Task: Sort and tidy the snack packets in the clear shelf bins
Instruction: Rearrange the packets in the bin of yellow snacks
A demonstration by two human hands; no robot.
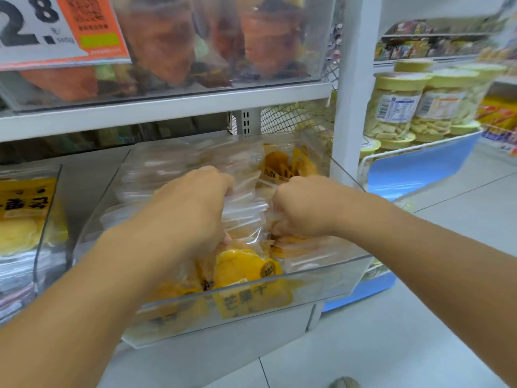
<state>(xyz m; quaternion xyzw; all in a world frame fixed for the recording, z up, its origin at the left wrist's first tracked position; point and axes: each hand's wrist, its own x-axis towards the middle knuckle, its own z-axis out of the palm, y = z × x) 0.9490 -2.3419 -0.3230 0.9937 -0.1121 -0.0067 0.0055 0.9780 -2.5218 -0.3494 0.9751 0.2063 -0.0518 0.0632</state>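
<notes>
Snack packets fill every clear bin on this shelf, and reading from the left, a neighbouring bin (42, 219) holds yellow-labelled packets pressed flat against its front wall. Next to it, past a bare strip of shelf, stands the middle bin (251, 292), where the work is going on. The left hand (193, 208) reaches down into it, fingers curled round the left end of a bundle of clear packets (246, 208) standing on edge. The right hand (302, 205) is closed in a fist on the other end of the same bundle, so the stack is squeezed between the two. Below the hands, loose mango packets (246, 264) lie tumbled against the bin's front wall, and a few more yellow ones lean at the back right. Further right, past the white upright (352, 93), tall jars (397, 107) stand on another rack.

The step in hand looks like gathering one batch of packets into a neat upright row. The next move probably calls for keeping even pressure from both sides while the bundle is shifted or set down, since the slick film could let the middle packets slide out, then standing the tumbled ones in line with it.
</notes>
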